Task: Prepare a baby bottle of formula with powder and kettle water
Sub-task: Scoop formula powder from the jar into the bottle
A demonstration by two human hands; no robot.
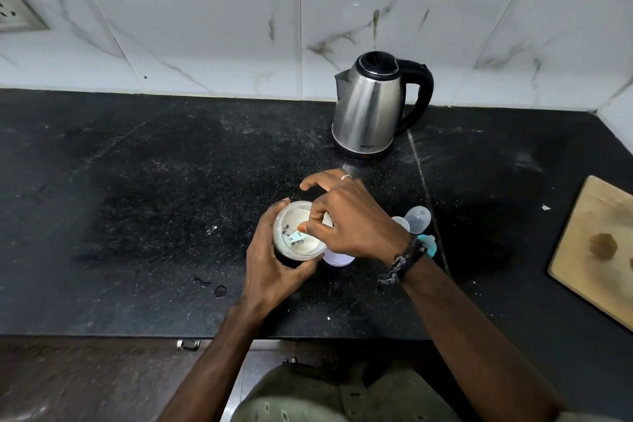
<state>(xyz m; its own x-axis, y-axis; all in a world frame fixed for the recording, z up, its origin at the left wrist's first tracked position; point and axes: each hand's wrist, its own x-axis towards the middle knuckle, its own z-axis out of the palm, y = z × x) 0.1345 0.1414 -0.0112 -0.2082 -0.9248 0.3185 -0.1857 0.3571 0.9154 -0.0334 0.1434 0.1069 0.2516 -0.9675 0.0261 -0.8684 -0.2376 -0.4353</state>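
Observation:
My left hand (274,264) grips a clear round container of white formula powder (295,243), holding it just above the black counter. My right hand (349,216) reaches into its open top and pinches a small teal scoop (297,237) lying in the powder. Right behind my right hand stands the clear baby bottle (400,223), with a clear cap (418,217) and a teal-rimmed teat (429,243) beside it. A white lid (337,259) lies partly hidden under my right wrist. The steel kettle (370,110) with a black handle stands at the back by the wall.
The black granite counter (154,199) is dusted with spilled powder and has a few water drops (219,290) near the front. A wooden cutting board (599,250) lies at the right edge. A wall socket (13,10) sits far left on the tiled wall.

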